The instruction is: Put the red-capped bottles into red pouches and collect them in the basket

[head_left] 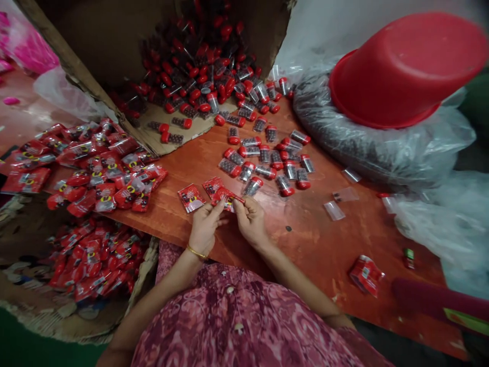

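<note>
My left hand (205, 228), with a gold bangle at the wrist, pinches the left part of a small red printed packet (225, 194). At its right edge, the fingertips of my right hand (252, 222) are closed on the same packet. Two stacks of like packets lie on the table just beyond: a left stack (191, 198) and another stack (211, 185) partly hidden behind the held one. Beyond my right hand several clear bottles with red caps (263, 172), filled with dark pieces, lie scattered.
A cardboard box (263, 30) on its side spills a heap of red-capped bottles (198, 76). Filled red packets (110, 168) pile at left, above a lower carton (143, 285) of more. An upturned red tub (405, 71) sits on a plastic sack (367, 148) at right.
</note>
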The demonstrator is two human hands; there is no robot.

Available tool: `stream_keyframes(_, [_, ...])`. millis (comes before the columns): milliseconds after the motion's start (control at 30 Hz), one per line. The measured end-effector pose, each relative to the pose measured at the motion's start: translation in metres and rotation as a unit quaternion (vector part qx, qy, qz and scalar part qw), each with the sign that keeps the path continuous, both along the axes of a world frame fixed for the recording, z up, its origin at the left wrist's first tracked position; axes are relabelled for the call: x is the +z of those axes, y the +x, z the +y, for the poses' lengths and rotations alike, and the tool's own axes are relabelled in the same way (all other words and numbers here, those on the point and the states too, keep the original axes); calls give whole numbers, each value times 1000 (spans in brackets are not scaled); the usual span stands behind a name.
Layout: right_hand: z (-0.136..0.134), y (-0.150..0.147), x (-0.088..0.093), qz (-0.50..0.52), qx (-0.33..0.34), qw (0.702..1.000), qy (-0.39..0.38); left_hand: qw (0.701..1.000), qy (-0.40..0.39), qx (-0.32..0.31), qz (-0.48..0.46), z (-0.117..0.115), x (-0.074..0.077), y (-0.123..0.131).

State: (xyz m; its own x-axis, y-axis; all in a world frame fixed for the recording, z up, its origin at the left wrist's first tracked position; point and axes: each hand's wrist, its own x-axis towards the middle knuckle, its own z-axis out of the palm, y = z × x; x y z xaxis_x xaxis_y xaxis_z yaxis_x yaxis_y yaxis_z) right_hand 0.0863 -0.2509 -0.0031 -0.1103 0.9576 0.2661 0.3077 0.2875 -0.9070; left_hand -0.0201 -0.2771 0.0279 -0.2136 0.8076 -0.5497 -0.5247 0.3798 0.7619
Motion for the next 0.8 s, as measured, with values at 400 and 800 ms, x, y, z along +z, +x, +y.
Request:
stream_keyframes(400, [7, 13, 1, -114, 0, 993, -17, 999, 22, 28, 35, 10, 0, 0])
stream_keyframes(800, [49, 48, -1, -424, -107, 894, -95, 995, -53, 18, -85, 22, 1, -1])
